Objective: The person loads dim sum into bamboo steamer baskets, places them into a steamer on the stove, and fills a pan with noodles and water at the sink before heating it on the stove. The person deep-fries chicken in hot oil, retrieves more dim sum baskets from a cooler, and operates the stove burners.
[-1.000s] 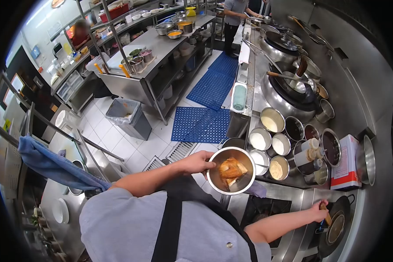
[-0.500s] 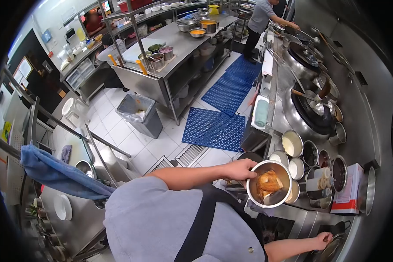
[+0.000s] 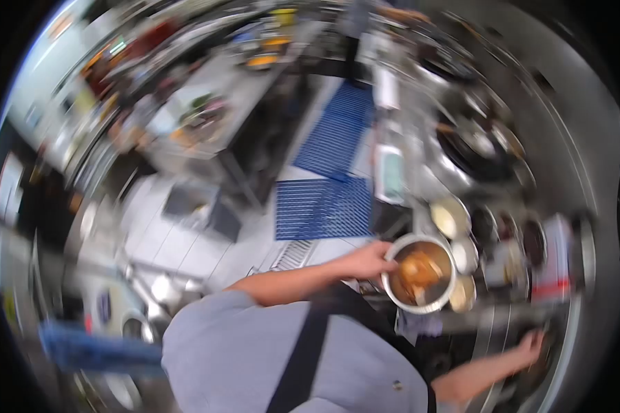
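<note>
My left hand grips the rim of a round steel pot at its left side. A browned piece of food that looks like cooked chicken lies inside, with some liquid or shine around it. The pot is held in front of my body, beside the row of containers. Far to the lower right, my right hand is stretched over the stove beside a dark round pan. Motion smears its fingers, so whether it touches the pan does not show.
A pot of pale yellow contents and smaller containers of white and tan contents stand close by. Beyond are a red-and-white box and a large wok. Blue mats cover the floor; another person stands farther back.
The view has turned and blurred. My left hand still holds the pot, nearly level. My right hand has moved up and slightly right in the view, its fingers now pointing upward.
</note>
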A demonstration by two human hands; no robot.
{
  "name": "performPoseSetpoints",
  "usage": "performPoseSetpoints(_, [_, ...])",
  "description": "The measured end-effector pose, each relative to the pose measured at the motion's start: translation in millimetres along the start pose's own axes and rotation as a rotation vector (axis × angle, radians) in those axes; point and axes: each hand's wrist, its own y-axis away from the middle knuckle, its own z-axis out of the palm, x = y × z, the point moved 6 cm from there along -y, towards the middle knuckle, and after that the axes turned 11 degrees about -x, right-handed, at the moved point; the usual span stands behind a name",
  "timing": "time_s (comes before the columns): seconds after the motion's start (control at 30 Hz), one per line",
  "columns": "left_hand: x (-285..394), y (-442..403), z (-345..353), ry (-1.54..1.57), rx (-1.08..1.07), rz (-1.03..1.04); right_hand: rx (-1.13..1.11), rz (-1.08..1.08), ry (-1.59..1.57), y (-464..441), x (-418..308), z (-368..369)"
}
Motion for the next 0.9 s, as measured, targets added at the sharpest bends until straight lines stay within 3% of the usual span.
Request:
performPoseSetpoints(0.03, [0.4,-8.2,-3.3,-0.106,0.037,0.064,0.051,0.018,0.500,16.4,-11.0,13.5])
performPoseSetpoints(0.07, [14.4,-8.0,-3.2,-0.143,0.041,-0.092,0.115,0.063,0.638,29.4,-25.3,12.3])
performPoseSetpoints(0.1, [5.3,-21.4,-7.3,-0.063,0.015,-0.008,0.195,0.006,0.777,44.5,-46.9,53.4])
performPoseSetpoints(0.13, [13.3,-28.5,-8.5,-0.150,0.000,-0.013,0.164,0.029,0.256,42.5,-45.3,58.2])
performPoseSetpoints(0.17, [9.9,-38.5,-5.6,-0.006,-0.037,0.056,0.226,-0.074,-0.665,41.6,-45.1,63.3])
performPoseSetpoints(0.2, [18.1,-45.4,-1.7,0.001,-0.028,0.021,0.363,-0.111,-1.186,42.1,-45.7,65.9])
performPoseSetpoints(0.27, [23.7,-48.7,6.1,0.087,-0.118,0.137,0.201,0.011,-1.426,52.4,-24.9,47.5])
performPoseSetpoints(0.3, [29.6,-57.1,11.5,0.096,-0.169,0.110,0.385,0.082,-1.217,67.6,-32.3,64.4])
performPoseSetpoints(0.6, [34.5,-94.1,51.4,0.120,-0.323,0.070,0.445,0.153,-1.042,72.2,-28.0,81.2])
performPoseSetpoints(0.73, [35.0,-99.6,62.4,0.112,-0.394,0.047,0.367,0.065,-1.188,78.5,-37.1,91.1])
performPoseSetpoints(0.9, [39.1,-95.7,72.3,0.111,-0.407,0.102,0.279,0.151,-1.136,84.2,-25.5,107.3])
